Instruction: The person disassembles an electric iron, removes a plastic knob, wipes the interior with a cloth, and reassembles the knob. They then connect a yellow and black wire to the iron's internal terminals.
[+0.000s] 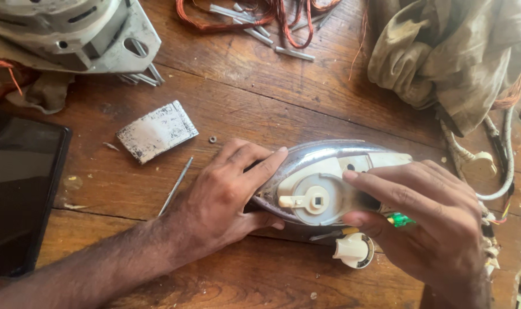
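A chrome-shelled clothes iron body (323,157) lies on the wooden table (243,91) with its cream plastic inner part and round dial socket (315,199) facing up. My left hand (226,191) grips its pointed left end, fingers over the top and thumb underneath. At the right end, my right hand (426,220) holds the iron, index finger across the cream part, with a small green piece (401,220) showing under the fingers. A loose white round knob (354,250) lies just below the iron, beside a thin tool with a yellow tip (329,234).
A thin metal rod (176,186) and a worn metal plate (156,131) lie left of my left hand, a small nut (213,139) nearby. A dark tablet (17,189) sits far left, a motor housing (66,34) top left, copper wire (255,20) and a rag (449,51) at the back, white cord (501,166) right.
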